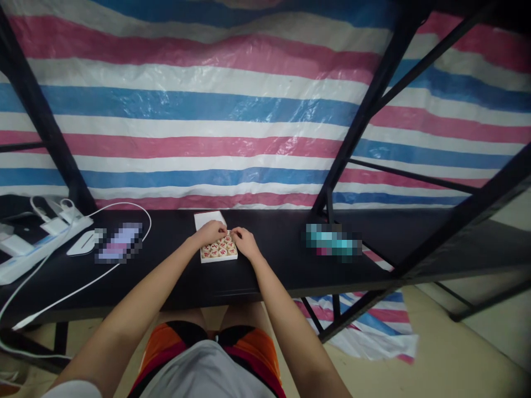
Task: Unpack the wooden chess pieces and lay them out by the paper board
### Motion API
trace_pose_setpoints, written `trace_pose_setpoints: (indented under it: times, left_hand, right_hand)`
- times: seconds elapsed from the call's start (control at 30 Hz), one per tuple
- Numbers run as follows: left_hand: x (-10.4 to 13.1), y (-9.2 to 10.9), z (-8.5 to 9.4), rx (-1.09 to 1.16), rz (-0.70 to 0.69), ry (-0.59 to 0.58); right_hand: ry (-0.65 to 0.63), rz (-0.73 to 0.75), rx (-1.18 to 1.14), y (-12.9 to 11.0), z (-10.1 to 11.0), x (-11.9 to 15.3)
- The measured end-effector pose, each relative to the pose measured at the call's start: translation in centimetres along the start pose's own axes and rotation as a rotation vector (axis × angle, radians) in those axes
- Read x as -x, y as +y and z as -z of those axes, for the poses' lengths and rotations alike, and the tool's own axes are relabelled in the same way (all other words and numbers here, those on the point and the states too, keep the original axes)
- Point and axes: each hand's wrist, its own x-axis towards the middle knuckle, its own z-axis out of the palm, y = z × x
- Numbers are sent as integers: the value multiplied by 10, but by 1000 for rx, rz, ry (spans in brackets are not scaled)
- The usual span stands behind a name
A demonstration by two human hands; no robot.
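A shallow white box (219, 258) on the black tabletop holds several round, cream-coloured pieces (214, 253) with red characters. Behind it lies a white lid (207, 218) with a reddish edge. My left hand (212, 232) is over the back left part of the box, its fingers curled together above the pieces; what they hold, if anything, is too small to name. At the back right corner of the box is my right hand (244, 240), with thumb and fingertips pinched close together. Whether something is between them is hidden.
On the left are a power strip (25, 262) with plugs, white cables, a white pad (83, 243) and a blurred phone-like item (120, 242). A blurred teal item (334, 242) lies right, near black metal bars. Striped sheeting (207, 105) hangs behind.
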Motion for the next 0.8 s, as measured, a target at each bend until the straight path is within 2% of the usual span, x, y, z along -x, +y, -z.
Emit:
trace_pose_setpoints:
  times: [0.07, 0.13, 0.23, 0.33, 0.4, 0.53, 0.63, 0.8]
  left_hand:
    - [1, -1, 3, 31, -2, 51]
    - [7, -8, 7, 36, 54, 173]
    - [28, -33, 12, -36, 263, 323]
    - [54, -62, 11, -172, 481, 313]
    - [65, -72, 8, -235, 581, 279]
    - [68, -70, 3, -246, 549, 249]
    - [64, -67, 2, -176, 509, 237]
    - [64, -77, 2, -114, 474, 225]
  right_hand:
    - [19, 4, -14, 1, 0, 0]
    - [22, 5, -29, 1, 0, 0]
    - [-8, 10, -55, 1, 0, 0]
    - [-51, 29, -47, -1, -2, 1]
    - [-61, 38, -5, -3, -3, 2]
    - [-50, 39, 85, -8, -7, 4]
    - [-68, 32, 55, -9, -9, 5]
    - [-70, -112, -27, 0, -12, -8]
